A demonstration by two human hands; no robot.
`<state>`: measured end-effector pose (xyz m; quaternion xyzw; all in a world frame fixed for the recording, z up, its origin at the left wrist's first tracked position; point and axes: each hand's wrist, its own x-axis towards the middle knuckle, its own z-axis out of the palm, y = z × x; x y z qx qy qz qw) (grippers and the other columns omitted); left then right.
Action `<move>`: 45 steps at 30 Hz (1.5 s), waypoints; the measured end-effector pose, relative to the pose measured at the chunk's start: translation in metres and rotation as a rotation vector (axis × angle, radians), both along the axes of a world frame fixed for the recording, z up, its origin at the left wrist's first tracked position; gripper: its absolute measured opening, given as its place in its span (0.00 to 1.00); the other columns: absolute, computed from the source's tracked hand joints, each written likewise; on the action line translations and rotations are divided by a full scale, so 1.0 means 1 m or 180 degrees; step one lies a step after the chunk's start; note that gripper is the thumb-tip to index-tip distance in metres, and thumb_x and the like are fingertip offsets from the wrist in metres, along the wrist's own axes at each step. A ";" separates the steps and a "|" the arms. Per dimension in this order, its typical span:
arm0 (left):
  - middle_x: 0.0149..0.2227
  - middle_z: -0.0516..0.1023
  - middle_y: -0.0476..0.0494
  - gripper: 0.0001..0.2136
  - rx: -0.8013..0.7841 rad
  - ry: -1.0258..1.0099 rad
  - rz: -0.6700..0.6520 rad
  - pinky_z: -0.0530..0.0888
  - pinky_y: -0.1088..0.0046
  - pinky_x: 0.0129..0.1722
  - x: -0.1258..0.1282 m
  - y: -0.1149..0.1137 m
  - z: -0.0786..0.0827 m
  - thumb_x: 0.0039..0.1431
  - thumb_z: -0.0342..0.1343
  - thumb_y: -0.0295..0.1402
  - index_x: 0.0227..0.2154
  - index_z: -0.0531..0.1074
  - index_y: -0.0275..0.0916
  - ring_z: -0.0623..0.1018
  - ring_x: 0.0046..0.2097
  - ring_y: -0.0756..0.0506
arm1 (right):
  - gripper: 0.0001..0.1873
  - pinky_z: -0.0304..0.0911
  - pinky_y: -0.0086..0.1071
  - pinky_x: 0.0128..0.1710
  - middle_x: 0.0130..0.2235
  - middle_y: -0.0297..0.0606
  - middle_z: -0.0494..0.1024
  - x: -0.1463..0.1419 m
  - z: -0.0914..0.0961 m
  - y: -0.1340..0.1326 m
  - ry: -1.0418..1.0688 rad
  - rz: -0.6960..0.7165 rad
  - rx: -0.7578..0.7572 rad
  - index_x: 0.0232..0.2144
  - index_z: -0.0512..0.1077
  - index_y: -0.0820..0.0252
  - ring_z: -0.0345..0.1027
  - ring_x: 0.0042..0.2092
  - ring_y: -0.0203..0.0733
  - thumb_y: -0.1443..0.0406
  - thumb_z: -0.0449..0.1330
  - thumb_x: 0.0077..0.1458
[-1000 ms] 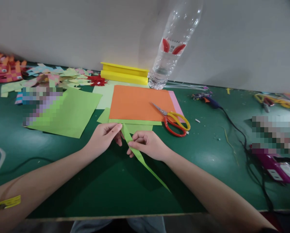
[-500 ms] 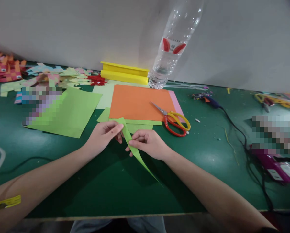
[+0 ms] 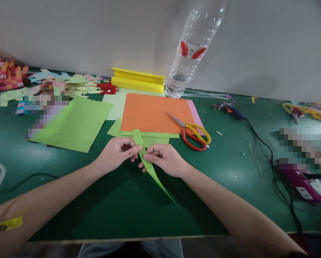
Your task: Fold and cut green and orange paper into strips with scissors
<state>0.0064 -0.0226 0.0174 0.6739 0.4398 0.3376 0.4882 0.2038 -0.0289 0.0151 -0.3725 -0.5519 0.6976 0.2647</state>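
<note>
A long green paper strip (image 3: 152,171) is pinched between both hands above the green table. My left hand (image 3: 120,153) grips its left edge a little below the upper end, thumb on top. Just beneath, my right hand (image 3: 163,157) pinches the strip between thumb and fingers. The strip's lower end tapers to a point toward the lower right and hangs free. Beyond the hands lies a sheet of orange paper (image 3: 152,113) over green and pink sheets. Open scissors (image 3: 194,134) with one red and one yellow handle rest on its right corner.
A green sheet (image 3: 80,125) lies at left, with paper scraps (image 3: 82,82) behind it. Folded yellow card (image 3: 137,84) and a tilted clear bottle (image 3: 188,50) stand by the wall. At right are a corded tool (image 3: 234,111) and a magenta power strip (image 3: 305,182).
My left hand has slid down and right along the strip, closer to my right hand, leaving more of its upper end exposed. My right hand stays nearly in place.
</note>
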 end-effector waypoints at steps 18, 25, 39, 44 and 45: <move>0.18 0.73 0.52 0.15 -0.0079 -0.0040 -0.0038 0.69 0.79 0.26 0.000 0.000 -0.001 0.60 0.54 0.36 0.19 0.67 0.37 0.72 0.21 0.53 | 0.13 0.72 0.37 0.37 0.30 0.38 0.82 0.001 -0.002 0.000 -0.0014 -0.0028 0.0036 0.29 0.69 0.61 0.77 0.30 0.38 0.57 0.63 0.52; 0.21 0.76 0.50 0.10 -0.0426 -0.0308 -0.0311 0.72 0.77 0.27 0.000 0.000 0.002 0.55 0.59 0.36 0.23 0.67 0.38 0.76 0.24 0.51 | 0.13 0.72 0.36 0.36 0.30 0.36 0.82 0.001 -0.002 0.000 0.0048 -0.0058 0.0076 0.29 0.71 0.60 0.77 0.30 0.37 0.56 0.63 0.52; 0.18 0.71 0.53 0.13 -0.0324 -0.0280 0.0072 0.68 0.78 0.25 0.001 0.000 -0.002 0.56 0.58 0.37 0.21 0.66 0.38 0.70 0.21 0.53 | 0.13 0.71 0.34 0.35 0.30 0.38 0.82 0.003 0.003 0.002 -0.0061 0.0158 0.0045 0.29 0.71 0.61 0.76 0.29 0.36 0.56 0.62 0.52; 0.19 0.64 0.53 0.14 -0.0335 -0.0867 0.0761 0.65 0.77 0.23 -0.001 0.004 -0.007 0.58 0.55 0.38 0.21 0.63 0.39 0.65 0.20 0.54 | 0.13 0.71 0.33 0.34 0.29 0.37 0.81 0.003 0.003 0.000 -0.0135 0.0321 0.0048 0.27 0.69 0.60 0.76 0.29 0.36 0.56 0.63 0.52; 0.20 0.63 0.53 0.14 -0.0336 -0.0996 0.0916 0.65 0.77 0.23 -0.001 0.006 -0.009 0.58 0.55 0.38 0.21 0.62 0.39 0.65 0.21 0.54 | 0.12 0.70 0.33 0.35 0.30 0.37 0.81 0.003 0.003 -0.001 -0.0149 0.0357 0.0064 0.27 0.69 0.60 0.76 0.29 0.36 0.57 0.63 0.52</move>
